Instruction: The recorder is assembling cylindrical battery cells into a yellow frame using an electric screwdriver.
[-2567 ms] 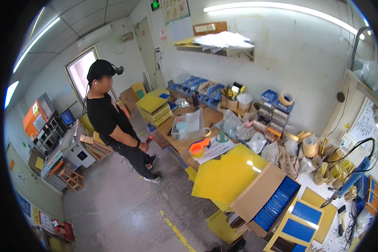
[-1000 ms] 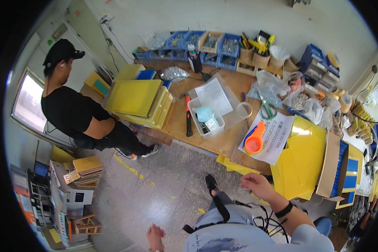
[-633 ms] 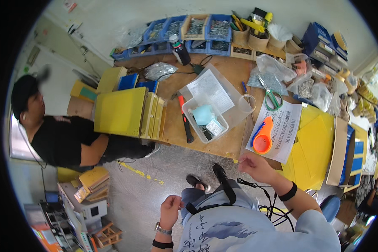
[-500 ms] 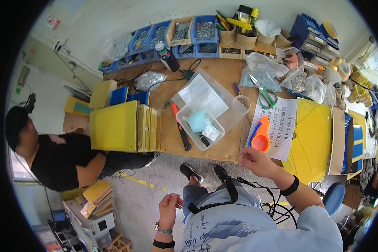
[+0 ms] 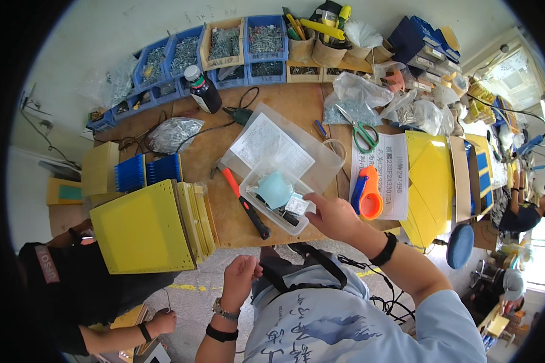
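My right hand (image 5: pixel 338 218) reaches with fingers stretched out to the right rim of a small clear plastic box (image 5: pixel 287 227); whether it touches the rim, I cannot tell. Inside the box are a light-blue piece (image 5: pixel 274 190), a small white printed packet (image 5: pixel 297 204) and dark small parts. My left hand (image 5: pixel 241 278) hangs over my lap in front of the bench, its fingers curled in and nothing visible in them. Left of the box lies a hammer (image 5: pixel 245 202) with a red-and-black handle. Behind it, a larger clear tray (image 5: pixel 321 142) holds a printed sheet (image 5: pixel 272 148).
To the right lie green-handled scissors (image 5: pixel 364 136), an orange tape dispenser (image 5: pixel 369 196) and yellow sheets (image 5: pixel 429 187). Stacked yellow panels (image 5: pixel 142 230) stand at the left edge, beside a co-worker in black (image 5: pixel 72 290). Blue bins (image 5: pixel 265 39) of screws and a dark bottle (image 5: pixel 204 94) line the back.
My right hand has moved left from beside the tape dispenser to the small box's rim. The view has shifted. The co-worker at left now sits lower in the picture.
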### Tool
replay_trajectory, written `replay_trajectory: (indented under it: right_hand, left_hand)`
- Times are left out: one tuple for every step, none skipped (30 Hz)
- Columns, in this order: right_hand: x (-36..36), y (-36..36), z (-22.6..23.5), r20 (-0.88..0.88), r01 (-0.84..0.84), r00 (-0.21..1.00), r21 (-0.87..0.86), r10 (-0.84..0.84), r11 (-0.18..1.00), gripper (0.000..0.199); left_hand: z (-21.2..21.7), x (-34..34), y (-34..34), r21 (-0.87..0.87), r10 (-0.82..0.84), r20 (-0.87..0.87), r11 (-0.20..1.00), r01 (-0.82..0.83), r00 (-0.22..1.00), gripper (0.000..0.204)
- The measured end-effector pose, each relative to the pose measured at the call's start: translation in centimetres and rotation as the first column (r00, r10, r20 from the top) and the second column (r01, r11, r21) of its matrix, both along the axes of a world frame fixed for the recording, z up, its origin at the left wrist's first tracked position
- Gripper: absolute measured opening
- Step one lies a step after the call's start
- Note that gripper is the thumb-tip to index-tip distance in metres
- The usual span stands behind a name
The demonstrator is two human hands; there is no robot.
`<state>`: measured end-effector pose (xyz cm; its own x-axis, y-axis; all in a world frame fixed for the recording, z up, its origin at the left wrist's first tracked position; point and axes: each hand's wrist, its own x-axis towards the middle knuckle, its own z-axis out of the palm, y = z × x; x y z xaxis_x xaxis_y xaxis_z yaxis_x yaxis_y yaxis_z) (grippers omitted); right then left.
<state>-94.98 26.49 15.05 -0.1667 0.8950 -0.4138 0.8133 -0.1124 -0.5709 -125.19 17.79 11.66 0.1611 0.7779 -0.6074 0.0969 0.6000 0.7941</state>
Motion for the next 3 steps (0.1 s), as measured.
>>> replay_trajectory:
  right_hand:
    - [-0.8,0.4,-0.3,0.014,0.012,1.000,-0.010,-0.012,1.000,0.041]
    - [-1.4,0.9,-0.8,0.146,-0.020,0.989,-0.035,0.025,0.999,0.045]
    - [-1.8,1.9,-1.5,0.272,-0.050,0.960,-0.060,0.065,0.997,0.049]
  left_hand:
    - [-0.2,-0.4,0.8,-0.010,-0.012,0.014,1.000,0.012,1.000,0.029]
    - [-0.5,-0.7,1.5,-0.017,-0.038,0.022,0.999,0.038,0.999,0.029]
    - [-0.9,-1.0,2.3,-0.019,-0.062,0.027,0.998,0.063,0.998,0.029]
